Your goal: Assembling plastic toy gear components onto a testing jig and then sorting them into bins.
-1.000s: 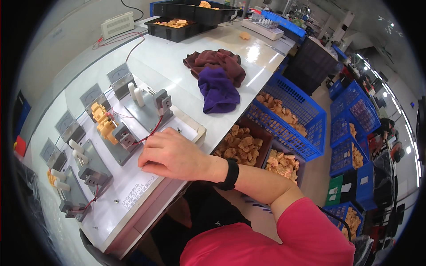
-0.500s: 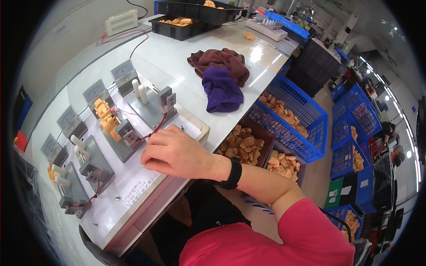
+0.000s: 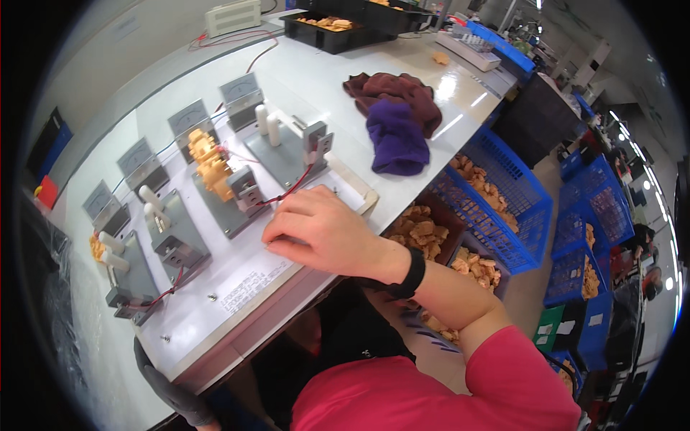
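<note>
- head view: we see the scene shifted rightward from 0.5 s ago, while the right hand [image 3: 327,230] keeps its place near the white board [image 3: 188,316]'s front edge.
- its fingers are curled; we cannot tell whether they grip anything.
- the orange piece [image 3: 212,165] still sits on the 3rd grey fixture [image 3: 228,220] from the left, apart from the hand, so we judge the work unchanged.
- we see no left hand.

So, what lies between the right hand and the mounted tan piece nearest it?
Between the right hand and that tan piece, the head view shows a grey block and red wire.
</note>
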The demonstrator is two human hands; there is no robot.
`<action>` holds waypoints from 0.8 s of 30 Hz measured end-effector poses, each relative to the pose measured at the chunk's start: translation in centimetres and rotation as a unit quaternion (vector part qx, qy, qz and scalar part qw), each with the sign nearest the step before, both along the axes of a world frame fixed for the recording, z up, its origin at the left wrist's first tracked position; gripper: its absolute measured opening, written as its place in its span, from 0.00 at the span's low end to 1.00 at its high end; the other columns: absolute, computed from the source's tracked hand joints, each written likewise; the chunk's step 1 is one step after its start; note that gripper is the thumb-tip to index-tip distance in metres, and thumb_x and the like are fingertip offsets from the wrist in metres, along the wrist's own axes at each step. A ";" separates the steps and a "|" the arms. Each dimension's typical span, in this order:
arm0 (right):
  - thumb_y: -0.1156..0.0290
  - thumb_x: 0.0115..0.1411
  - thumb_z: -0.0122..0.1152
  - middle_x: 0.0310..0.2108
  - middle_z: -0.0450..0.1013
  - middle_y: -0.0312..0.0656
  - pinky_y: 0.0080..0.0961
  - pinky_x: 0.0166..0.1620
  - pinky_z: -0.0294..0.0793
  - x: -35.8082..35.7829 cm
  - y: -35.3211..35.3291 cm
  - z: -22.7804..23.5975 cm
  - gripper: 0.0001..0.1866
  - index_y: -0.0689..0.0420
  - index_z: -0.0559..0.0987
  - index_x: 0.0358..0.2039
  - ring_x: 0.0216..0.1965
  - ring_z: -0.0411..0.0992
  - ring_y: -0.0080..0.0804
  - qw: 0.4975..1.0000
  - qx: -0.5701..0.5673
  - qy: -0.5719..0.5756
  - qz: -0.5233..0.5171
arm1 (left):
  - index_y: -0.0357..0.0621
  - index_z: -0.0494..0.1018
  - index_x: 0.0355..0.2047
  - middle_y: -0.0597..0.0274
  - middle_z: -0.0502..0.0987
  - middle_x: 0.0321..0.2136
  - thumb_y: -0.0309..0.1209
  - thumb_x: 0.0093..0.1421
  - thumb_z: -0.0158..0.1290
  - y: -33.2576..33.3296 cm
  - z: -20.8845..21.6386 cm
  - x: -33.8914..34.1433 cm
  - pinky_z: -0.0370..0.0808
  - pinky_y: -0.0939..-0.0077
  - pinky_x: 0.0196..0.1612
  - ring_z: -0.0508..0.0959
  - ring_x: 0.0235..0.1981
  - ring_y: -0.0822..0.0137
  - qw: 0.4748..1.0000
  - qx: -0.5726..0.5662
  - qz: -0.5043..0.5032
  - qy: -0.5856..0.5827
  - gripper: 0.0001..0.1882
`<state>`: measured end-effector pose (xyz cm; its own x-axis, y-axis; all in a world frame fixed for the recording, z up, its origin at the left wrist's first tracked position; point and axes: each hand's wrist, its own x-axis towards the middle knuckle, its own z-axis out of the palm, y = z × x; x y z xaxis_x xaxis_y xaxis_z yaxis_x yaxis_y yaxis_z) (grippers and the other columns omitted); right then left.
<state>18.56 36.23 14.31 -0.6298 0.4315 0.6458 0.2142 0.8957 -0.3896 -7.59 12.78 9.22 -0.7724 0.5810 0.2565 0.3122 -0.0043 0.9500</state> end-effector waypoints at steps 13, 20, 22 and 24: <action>0.67 0.58 0.61 0.28 0.71 0.35 0.32 0.42 0.64 -0.3 0.1 0.6 0.04 0.53 0.78 0.30 0.35 0.71 0.36 0.999 -0.035 -0.028 -0.006 | 0.31 0.57 0.64 0.49 0.62 0.62 0.51 0.69 0.32 -0.4 -0.8 -0.8 0.57 0.64 0.65 0.63 0.62 0.57 0.999 0.005 -0.014 0.030 0.35; 0.67 0.58 0.60 0.28 0.71 0.36 0.32 0.43 0.64 -0.5 -0.1 0.8 0.05 0.54 0.78 0.29 0.35 0.71 0.36 0.998 -0.048 -0.034 -0.003 | 0.31 0.59 0.63 0.49 0.63 0.61 0.49 0.70 0.31 -0.5 -1.0 -1.2 0.57 0.64 0.65 0.63 0.62 0.58 0.999 0.006 -0.022 0.039 0.34; 0.67 0.58 0.62 0.28 0.72 0.37 0.32 0.43 0.65 -0.2 0.2 0.6 0.06 0.54 0.78 0.30 0.35 0.71 0.36 0.998 -0.044 -0.034 0.004 | 0.31 0.58 0.63 0.48 0.62 0.62 0.47 0.70 0.31 -0.5 -1.1 -1.3 0.57 0.63 0.65 0.63 0.62 0.57 0.999 0.014 -0.029 0.032 0.33; 0.66 0.57 0.63 0.28 0.72 0.37 0.32 0.42 0.66 0.0 0.1 0.8 0.07 0.54 0.78 0.32 0.36 0.72 0.35 0.999 -0.039 -0.029 0.015 | 0.30 0.57 0.63 0.46 0.62 0.62 0.45 0.71 0.32 -0.7 -1.1 -1.4 0.57 0.62 0.65 0.63 0.63 0.55 0.999 0.022 -0.033 0.030 0.31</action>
